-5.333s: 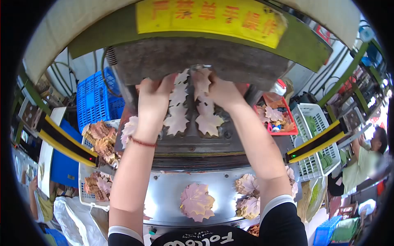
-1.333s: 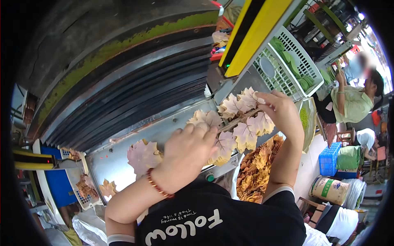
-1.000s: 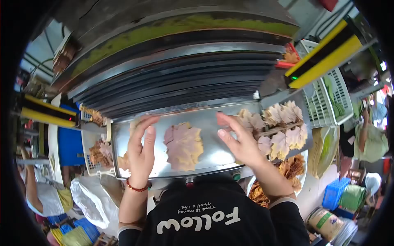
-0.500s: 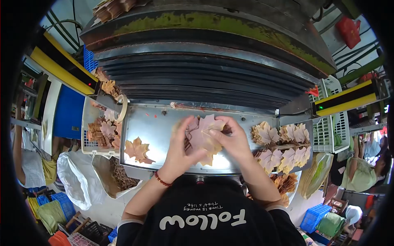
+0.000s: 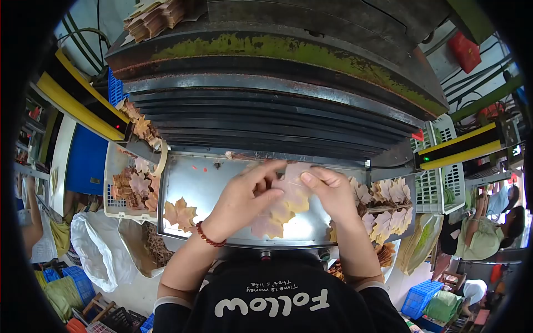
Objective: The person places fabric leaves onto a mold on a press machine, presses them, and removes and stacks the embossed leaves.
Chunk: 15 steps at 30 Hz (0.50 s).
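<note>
Pinkish-yellow artificial maple leaves point(image 5: 295, 194) are held up over the middle of a shiny metal tray point(image 5: 194, 172). My right hand point(image 5: 335, 194) pinches their right side, thumb on top. On the other side, my left hand point(image 5: 250, 194) has curled fingers at the upper edge and its thumb against the leaves' left side. Just below hangs or lies another leaf point(image 5: 267, 225); I cannot tell whether it is attached. An orange-brown leaf pile point(image 5: 179, 214) lies at the tray's left end. Stacked leaves point(image 5: 391, 194) sit to the right, partly behind my right hand.
A dark ribbed machine point(image 5: 266, 111) rises behind the tray. Yellow-black bars point(image 5: 83, 94) flank it, with another yellow bar point(image 5: 461, 147) at right. A crate of leaves point(image 5: 133, 191) stands left, a white crate point(image 5: 441, 180) right. White sacks point(image 5: 94, 250) hang below left.
The leaves have tilted and shifted between my hands, with one now lower. My left hand has turned, its fingers reaching further across the top. The whole view has shifted slightly.
</note>
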{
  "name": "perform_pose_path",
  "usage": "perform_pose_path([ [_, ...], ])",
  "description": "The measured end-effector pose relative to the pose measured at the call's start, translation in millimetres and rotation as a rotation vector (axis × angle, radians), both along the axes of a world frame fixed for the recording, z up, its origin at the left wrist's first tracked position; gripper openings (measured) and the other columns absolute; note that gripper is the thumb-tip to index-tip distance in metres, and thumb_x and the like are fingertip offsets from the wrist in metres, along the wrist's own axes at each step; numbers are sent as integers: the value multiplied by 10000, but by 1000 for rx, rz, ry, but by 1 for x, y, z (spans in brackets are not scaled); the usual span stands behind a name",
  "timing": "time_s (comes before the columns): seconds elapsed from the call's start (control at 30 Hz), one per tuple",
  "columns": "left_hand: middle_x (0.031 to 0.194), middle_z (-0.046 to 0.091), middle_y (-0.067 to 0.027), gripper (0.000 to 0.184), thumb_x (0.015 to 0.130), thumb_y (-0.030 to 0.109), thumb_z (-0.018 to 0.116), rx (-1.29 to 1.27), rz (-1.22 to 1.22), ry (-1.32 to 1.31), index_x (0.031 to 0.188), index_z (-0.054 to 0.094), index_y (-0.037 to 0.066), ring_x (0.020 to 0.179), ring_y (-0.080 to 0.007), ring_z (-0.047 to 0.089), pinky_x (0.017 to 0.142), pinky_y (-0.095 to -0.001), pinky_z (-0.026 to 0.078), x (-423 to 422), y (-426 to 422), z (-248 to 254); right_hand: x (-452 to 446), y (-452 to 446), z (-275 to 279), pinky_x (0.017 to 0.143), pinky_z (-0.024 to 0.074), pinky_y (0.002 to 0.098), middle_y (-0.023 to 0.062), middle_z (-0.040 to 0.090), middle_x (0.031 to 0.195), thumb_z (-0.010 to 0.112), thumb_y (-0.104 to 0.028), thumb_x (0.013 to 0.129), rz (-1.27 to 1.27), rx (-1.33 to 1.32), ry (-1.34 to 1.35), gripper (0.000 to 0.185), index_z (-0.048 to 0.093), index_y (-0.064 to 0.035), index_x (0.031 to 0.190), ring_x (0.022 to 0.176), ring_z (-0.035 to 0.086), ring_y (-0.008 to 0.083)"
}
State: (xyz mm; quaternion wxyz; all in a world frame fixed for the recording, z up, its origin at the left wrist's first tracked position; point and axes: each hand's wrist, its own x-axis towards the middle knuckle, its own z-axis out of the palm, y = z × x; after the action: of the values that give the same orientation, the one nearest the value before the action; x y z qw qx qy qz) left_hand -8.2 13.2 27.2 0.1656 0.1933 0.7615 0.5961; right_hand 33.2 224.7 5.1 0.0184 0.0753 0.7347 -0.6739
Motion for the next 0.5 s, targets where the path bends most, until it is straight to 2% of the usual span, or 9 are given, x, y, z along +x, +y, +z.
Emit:
perform_pose_path([
  [0.07, 901, 632, -47, 370, 803, 88, 742, -40, 24, 21, 1150, 638, 12, 661, -110, 526, 644, -251, 457, -3, 2, -15, -4, 8, -1, 742, 464, 217, 6, 661, 895, 654, -199, 924, -39, 239, 185, 218, 691, 9, 976, 826, 577, 60],
  [0.1, 874, 630, -50, 315, 811, 93, 736, -59, 40, 95, 1102, 652, 7, 667, -117, 533, 649, -255, 461, -4, 1, -20, -6, 15, -1, 737, 461, 212, 5, 658, 896, 654, -199, 924, -61, 357, 278, 218, 691, 9, 975, 825, 573, 57],
  [0.17, 820, 626, -55, 214, 826, 104, 724, -96, 78, 234, 1005, 680, -4, 680, -130, 549, 660, -262, 468, -3, -3, -28, -1, 33, 10, 734, 467, 225, 20, 670, 880, 661, -162, 912, -150, -34, 13, 173, 703, 0, 957, 810, 577, 67],
  [0.23, 823, 626, -74, 173, 823, 106, 716, -163, 117, 292, 942, 670, -10, 696, -172, 567, 674, -289, 475, -2, -5, -25, 3, 46, 20, 778, 482, 268, 46, 687, 897, 682, -139, 886, -106, -276, 51, 141, 714, -14, 940, 879, 604, 117],
  [0.33, 826, 624, -97, 138, 811, 109, 705, -209, 113, 513, 866, 650, -5, 734, -245, 583, 698, -340, 481, -10, -7, -24, -3, 52, 23, 825, 488, 318, 64, 698, 925, 694, -112, 862, 217, -291, 204, 128, 716, -10, 937, 962, 615, 179],
  [0.43, 829, 619, -107, 123, 789, 110, 707, -237, 91, 671, 817, 635, 14, 768, -297, 584, 712, -382, 476, -16, -7, -28, -17, 23, 21, 881, 472, 350, 67, 701, 952, 695, -109, 853, 272, 21, 313, 130, 721, -15, 938, 987, 609, 220],
  [0.47, 830, 617, -109, 121, 780, 110, 710, -247, 88, 701, 803, 631, 21, 778, -310, 583, 715, -393, 472, -17, -6, -29, -19, 13, 16, 891, 457, 344, 66, 700, 953, 691, -122, 855, 290, -6, 237, 139, 714, -17, 944, 968, 621, 225],
  [0.5, 830, 616, -103, 125, 777, 117, 716, -244, 88, 709, 800, 632, 28, 778, -306, 584, 712, -392, 470, -18, -6, -30, -22, 7, 15, 890, 453, 342, 69, 697, 949, 692, -124, 851, 290, 90, 213, 139, 711, -21, 940, 954, 621, 230],
])
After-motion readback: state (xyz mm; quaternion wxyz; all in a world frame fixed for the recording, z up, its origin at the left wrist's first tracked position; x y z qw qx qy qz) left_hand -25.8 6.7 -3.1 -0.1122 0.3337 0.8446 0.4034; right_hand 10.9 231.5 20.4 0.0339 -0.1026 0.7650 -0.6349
